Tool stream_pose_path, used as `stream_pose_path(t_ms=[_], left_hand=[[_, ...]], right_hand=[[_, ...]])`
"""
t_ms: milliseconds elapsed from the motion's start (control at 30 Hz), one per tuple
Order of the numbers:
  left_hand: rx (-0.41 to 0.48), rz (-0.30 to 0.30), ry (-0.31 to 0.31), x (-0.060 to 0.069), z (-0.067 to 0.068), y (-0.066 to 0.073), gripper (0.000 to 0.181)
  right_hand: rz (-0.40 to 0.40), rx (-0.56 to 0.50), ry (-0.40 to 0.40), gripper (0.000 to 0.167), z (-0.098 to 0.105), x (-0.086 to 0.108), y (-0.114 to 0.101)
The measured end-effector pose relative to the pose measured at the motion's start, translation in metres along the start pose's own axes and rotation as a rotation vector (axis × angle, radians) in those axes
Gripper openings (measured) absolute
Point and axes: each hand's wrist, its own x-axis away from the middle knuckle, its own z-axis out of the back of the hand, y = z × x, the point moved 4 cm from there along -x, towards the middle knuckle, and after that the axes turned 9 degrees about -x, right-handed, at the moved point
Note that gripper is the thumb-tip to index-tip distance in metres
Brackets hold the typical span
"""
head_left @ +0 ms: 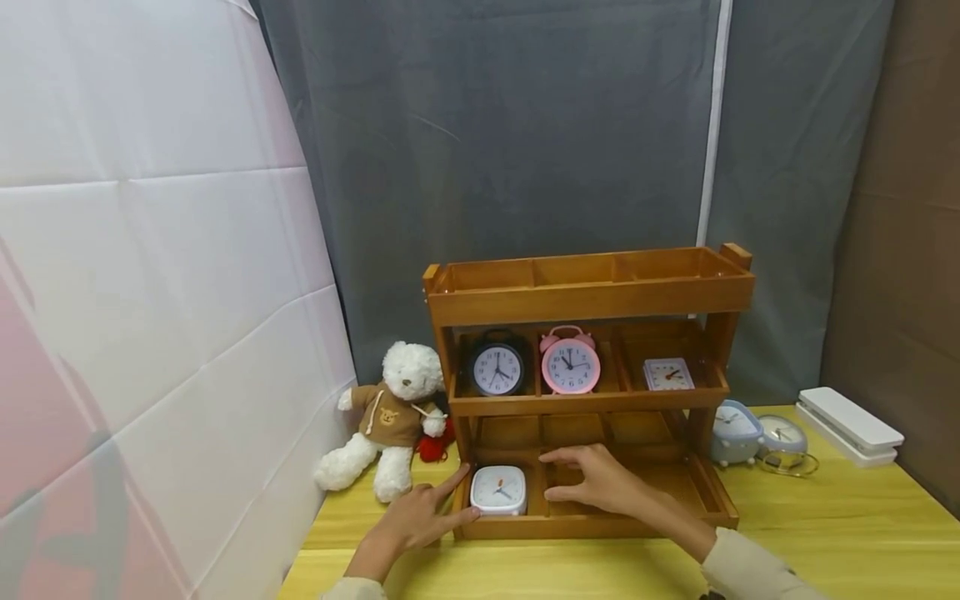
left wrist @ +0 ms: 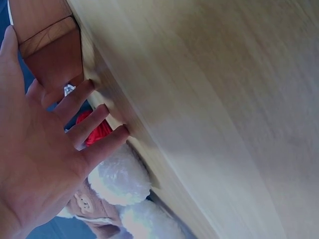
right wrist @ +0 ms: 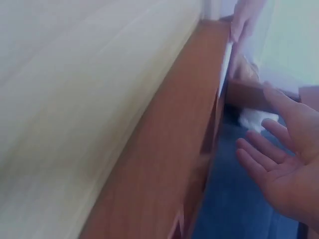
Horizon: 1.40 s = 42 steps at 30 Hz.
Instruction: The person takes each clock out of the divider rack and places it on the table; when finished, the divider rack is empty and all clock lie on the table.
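Note:
A white square alarm clock (head_left: 498, 489) sits in the lower left compartment of a brown wooden three-tier shelf (head_left: 592, 527). My left hand (head_left: 422, 518) is at the shelf's lower left corner, thumb and forefinger spread beside the clock; whether the thumb touches the clock I cannot tell. In the left wrist view its fingers (left wrist: 92, 122) extend apart and hold nothing. Just right of the clock, my right hand (head_left: 596, 479) hovers over the lower tier, thumb and fingers parted around nothing. In the right wrist view its palm (right wrist: 294, 174) faces the shelf's front board (right wrist: 174, 114).
On the middle tier stand a black alarm clock (head_left: 497, 370), a pink twin-bell clock (head_left: 570, 365) and a small lilac square clock (head_left: 668, 375). A white teddy bear (head_left: 397, 417) leans left of the shelf. To the right are a blue-grey clock (head_left: 735, 433), a round clock (head_left: 782, 433) and a white stapler-like object (head_left: 851, 423).

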Motion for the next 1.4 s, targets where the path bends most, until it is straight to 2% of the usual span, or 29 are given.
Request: stream_pose_path(t_ms=[167, 267, 467, 633, 967, 1067, 1200, 1300, 1400], left_hand=[[0.001, 0.012, -0.010, 0.001, 0.002, -0.002, 0.086], [-0.003, 0.019, -0.018, 0.000, 0.002, -0.003, 0.085], [-0.015, 0.018, -0.020, -0.002, 0.000, -0.001, 0.085], [-0.029, 0.019, -0.012, -0.003, 0.000, 0.000, 0.086], [-0.022, 0.031, -0.023, -0.002, 0.000, -0.001, 0.085], [-0.023, 0.032, -0.021, -0.001, 0.000, -0.001, 0.084], [-0.024, 0.037, -0.008, 0.000, 0.001, -0.003, 0.083], [-0.016, 0.037, -0.011, -0.001, 0.000, -0.003, 0.084], [-0.011, 0.037, -0.018, -0.002, 0.000, -0.003, 0.084]], right_hand=[[0.034, 0.037, -0.022, 0.054, -0.035, -0.024, -0.003], [0.022, 0.062, -0.043, 0.060, -0.053, -0.034, -0.003], [-0.004, 0.091, -0.075, 0.061, -0.071, -0.044, -0.001], [0.020, 0.100, -0.081, 0.057, -0.075, -0.047, -0.001], [-0.047, 0.123, -0.132, 0.057, -0.075, -0.052, 0.007], [-0.018, 0.156, -0.134, 0.058, -0.076, -0.055, 0.008], [0.059, 0.175, -0.112, 0.055, -0.077, -0.058, 0.009], [0.092, 0.157, -0.086, 0.051, -0.076, -0.059, 0.012], [0.092, 0.115, -0.029, 0.050, -0.069, -0.057, 0.013]])
